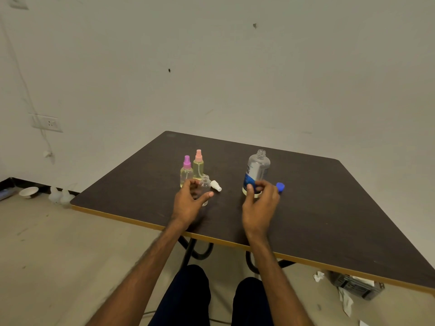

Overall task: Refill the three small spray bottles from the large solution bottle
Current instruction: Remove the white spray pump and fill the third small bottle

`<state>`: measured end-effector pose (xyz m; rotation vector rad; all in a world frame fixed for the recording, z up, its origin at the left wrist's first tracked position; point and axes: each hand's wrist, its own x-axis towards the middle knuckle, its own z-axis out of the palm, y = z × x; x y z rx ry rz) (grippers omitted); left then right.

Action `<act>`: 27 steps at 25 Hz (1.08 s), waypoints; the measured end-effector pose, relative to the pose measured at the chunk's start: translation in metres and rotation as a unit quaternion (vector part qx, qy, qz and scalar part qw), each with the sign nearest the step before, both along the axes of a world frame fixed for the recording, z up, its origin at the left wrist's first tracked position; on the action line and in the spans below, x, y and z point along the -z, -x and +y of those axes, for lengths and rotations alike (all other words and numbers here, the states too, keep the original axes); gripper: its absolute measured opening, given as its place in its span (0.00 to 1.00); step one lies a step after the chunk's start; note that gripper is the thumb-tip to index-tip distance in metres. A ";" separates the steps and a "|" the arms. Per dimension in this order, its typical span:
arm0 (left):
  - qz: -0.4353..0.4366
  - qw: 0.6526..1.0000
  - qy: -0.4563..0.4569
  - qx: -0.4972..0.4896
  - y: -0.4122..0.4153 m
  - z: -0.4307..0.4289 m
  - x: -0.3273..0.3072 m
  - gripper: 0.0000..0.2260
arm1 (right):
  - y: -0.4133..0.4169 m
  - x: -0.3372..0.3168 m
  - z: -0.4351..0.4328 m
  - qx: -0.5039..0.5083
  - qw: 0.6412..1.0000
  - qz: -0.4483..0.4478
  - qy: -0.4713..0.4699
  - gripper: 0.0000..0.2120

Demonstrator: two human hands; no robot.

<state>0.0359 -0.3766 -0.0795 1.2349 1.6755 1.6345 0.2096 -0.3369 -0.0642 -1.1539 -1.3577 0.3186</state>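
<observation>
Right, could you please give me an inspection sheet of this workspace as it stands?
Surface: dark table, pale edging.
Job's things: purple-capped spray bottle and pink-capped spray bottle closed, yellowish liquid inside; uncapped small bottle looks empty; white spray cap lies beside it; large solution bottle upright, open; blue cap on the table to its right.
Clutter: nothing seen on the table.
Grips: left hand holds the uncapped small bottle; right hand grips the large solution bottle at its base.
Cables: cable hangs below the wall socket.
Surroundings: bowl, crumpled paper, black crate on the floor.
</observation>
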 end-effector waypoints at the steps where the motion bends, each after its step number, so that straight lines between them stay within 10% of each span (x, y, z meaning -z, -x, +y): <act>1: -0.003 1.000 -0.002 0.003 0.000 0.000 0.000 0.23 | -0.004 -0.001 0.005 0.024 0.999 0.039 0.003 0.16; 8: -0.017 0.998 -0.026 0.046 0.001 -0.001 0.004 0.20 | -0.002 -0.008 0.053 -0.081 0.985 0.071 0.138 0.48; 15: -0.005 0.997 -0.026 0.075 0.000 0.000 0.004 0.20 | -0.012 -0.003 0.056 -0.155 0.979 0.040 0.129 0.40; 27: 0.047 0.993 -0.051 0.091 -0.004 -0.006 0.001 0.18 | -0.046 -0.004 0.039 -0.139 0.926 -0.346 -0.055 0.38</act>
